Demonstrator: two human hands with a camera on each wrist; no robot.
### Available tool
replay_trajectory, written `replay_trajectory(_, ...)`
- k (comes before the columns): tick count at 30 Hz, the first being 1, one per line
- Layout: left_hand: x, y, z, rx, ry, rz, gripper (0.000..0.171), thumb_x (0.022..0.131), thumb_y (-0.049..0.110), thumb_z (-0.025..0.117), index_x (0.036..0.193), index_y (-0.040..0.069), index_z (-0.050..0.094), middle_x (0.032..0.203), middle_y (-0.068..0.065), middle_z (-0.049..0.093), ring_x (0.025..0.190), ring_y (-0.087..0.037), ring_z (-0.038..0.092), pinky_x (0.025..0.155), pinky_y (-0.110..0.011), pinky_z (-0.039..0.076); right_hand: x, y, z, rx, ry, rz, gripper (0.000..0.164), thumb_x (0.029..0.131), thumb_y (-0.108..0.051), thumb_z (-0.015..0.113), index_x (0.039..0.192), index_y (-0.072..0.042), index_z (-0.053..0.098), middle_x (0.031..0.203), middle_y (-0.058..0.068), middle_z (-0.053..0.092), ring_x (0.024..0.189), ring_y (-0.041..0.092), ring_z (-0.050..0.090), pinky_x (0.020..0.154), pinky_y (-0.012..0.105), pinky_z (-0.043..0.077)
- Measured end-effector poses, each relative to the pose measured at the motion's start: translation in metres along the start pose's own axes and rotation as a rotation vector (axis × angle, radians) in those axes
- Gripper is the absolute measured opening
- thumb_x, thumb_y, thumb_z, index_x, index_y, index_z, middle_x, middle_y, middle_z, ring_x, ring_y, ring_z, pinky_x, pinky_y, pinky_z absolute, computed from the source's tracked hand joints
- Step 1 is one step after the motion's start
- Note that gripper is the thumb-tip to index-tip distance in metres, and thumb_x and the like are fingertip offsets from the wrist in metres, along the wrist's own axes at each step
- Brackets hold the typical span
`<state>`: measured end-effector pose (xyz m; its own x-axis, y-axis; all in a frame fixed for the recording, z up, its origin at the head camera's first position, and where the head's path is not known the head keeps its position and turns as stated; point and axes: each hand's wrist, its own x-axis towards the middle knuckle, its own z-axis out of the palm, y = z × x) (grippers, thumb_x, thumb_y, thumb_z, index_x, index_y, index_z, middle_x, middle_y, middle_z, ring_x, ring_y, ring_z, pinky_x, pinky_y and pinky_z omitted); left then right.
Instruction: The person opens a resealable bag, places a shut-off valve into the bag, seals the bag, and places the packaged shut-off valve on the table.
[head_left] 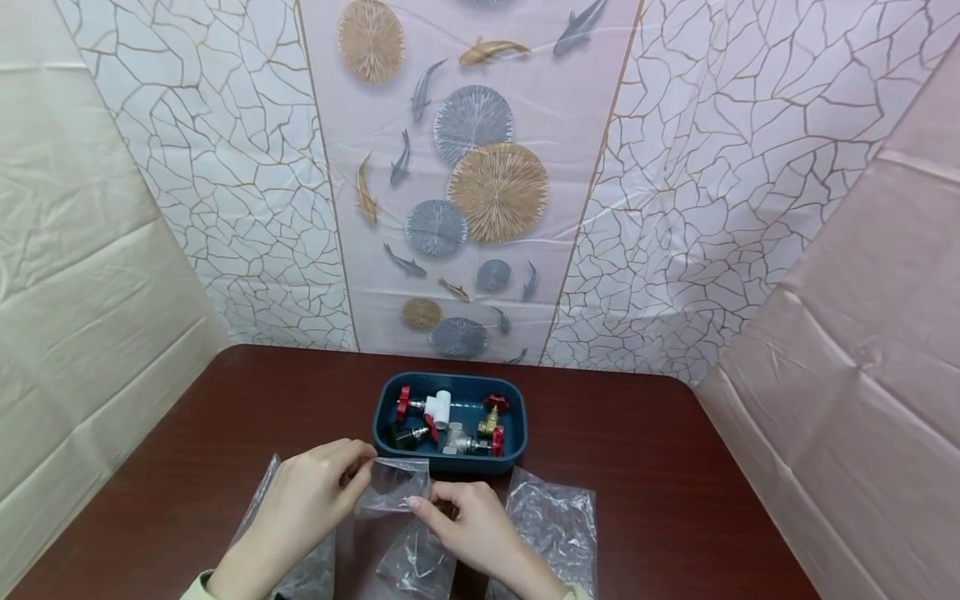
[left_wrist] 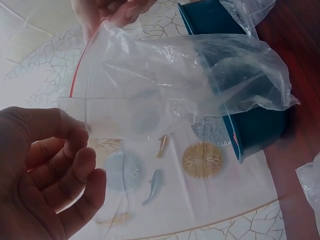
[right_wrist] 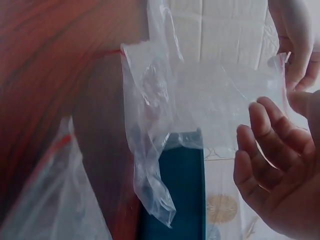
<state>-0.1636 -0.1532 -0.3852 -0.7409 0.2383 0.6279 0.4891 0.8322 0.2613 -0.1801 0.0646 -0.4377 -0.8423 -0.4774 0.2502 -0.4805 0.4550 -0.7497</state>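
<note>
Holding the mouth of a clear zip bag (head_left: 402, 477) spread between two hands seems to be the step now. The left hand (head_left: 318, 485) pinches one corner of this mouth; the right hand (head_left: 480, 518) has thumb and fingers clamped on the opposite side, and what brownish thing shows between them, I cannot tell. The bag hangs just before the near edge of the blue tray (head_left: 457, 464), where red-handled valves (head_left: 498, 440) lie. A second bag (head_left: 558, 525) lies toward the near edge of the table (head_left: 637, 467). In my judgement, the next move calls for parting the two thin layers while both grips remain firm.
</note>
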Motion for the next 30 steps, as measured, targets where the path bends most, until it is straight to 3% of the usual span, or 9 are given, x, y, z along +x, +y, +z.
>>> replay_trajectory(8, 0.000, -0.006, -0.002, 0.019, 0.003, -0.004, 0.011, 0.074, 0.008, 0.072, 0.079, 0.017, 0.068, 0.068, 0.014, 0.055, 0.053, 0.003, 0.039, 0.046, -0.015, 0.036, 0.005, 0.006, -0.019, -0.059, -0.166, -0.068, 0.018, 0.090, -0.041, 0.057, 0.097, -0.026, 0.064, 0.079, -0.018, 0.058, 0.068, -0.001, 0.054, 0.059, 0.020, 0.046)
replay_trajectory(13, -0.003, -0.008, -0.002, 0.010, -0.009, -0.006, 0.013, 0.074, 0.008, 0.072, 0.080, 0.018, 0.068, 0.067, 0.017, 0.052, 0.053, 0.004, 0.038, 0.046, -0.015, 0.035, 0.021, 0.008, -0.027, -0.136, -0.096, -0.095, 0.013, 0.093, -0.029, 0.057, 0.101, -0.022, 0.064, 0.089, -0.015, 0.059, 0.076, -0.001, 0.054, 0.065, 0.021, 0.046)
replay_trajectory(18, -0.005, -0.010, -0.002, 0.008, 0.000, 0.002, 0.014, 0.074, 0.008, 0.071, 0.080, 0.020, 0.068, 0.070, 0.017, 0.055, 0.054, 0.005, 0.039, 0.046, -0.014, 0.035, 0.049, 0.006, -0.026, -0.213, 0.012, -0.054, 0.014, 0.093, -0.028, 0.056, 0.102, -0.021, 0.064, 0.093, -0.013, 0.061, 0.076, 0.001, 0.054, 0.065, 0.023, 0.046)
replay_trajectory(22, -0.005, -0.011, -0.004, 0.007, 0.001, 0.002, 0.015, 0.074, 0.008, 0.071, 0.081, 0.021, 0.068, 0.070, 0.018, 0.054, 0.053, 0.006, 0.039, 0.045, -0.014, 0.034, 0.074, 0.008, -0.014, -0.295, 0.051, -0.023, 0.018, 0.093, -0.029, 0.056, 0.104, -0.018, 0.064, 0.080, -0.012, 0.058, 0.065, 0.002, 0.052, 0.059, 0.023, 0.044)
replay_trajectory(26, -0.007, -0.011, -0.004, 0.001, -0.013, 0.001, 0.016, 0.075, 0.008, 0.071, 0.081, 0.023, 0.068, 0.068, 0.020, 0.051, 0.053, 0.007, 0.038, 0.044, -0.014, 0.034, 0.093, 0.014, -0.003, -0.354, 0.015, 0.057, 0.023, 0.093, -0.030, 0.055, 0.108, -0.013, 0.063, 0.064, -0.011, 0.050, 0.051, 0.006, 0.046, 0.050, 0.025, 0.040)
replay_trajectory(30, -0.009, -0.011, -0.005, 0.001, -0.020, -0.008, 0.018, 0.075, 0.008, 0.071, 0.081, 0.024, 0.067, 0.068, 0.021, 0.050, 0.053, 0.008, 0.037, 0.044, -0.014, 0.034, 0.107, 0.019, 0.006, -0.400, -0.017, 0.145, 0.024, 0.094, -0.030, 0.054, 0.109, -0.013, 0.063, 0.060, -0.007, 0.052, 0.047, 0.010, 0.047, 0.045, 0.029, 0.038)
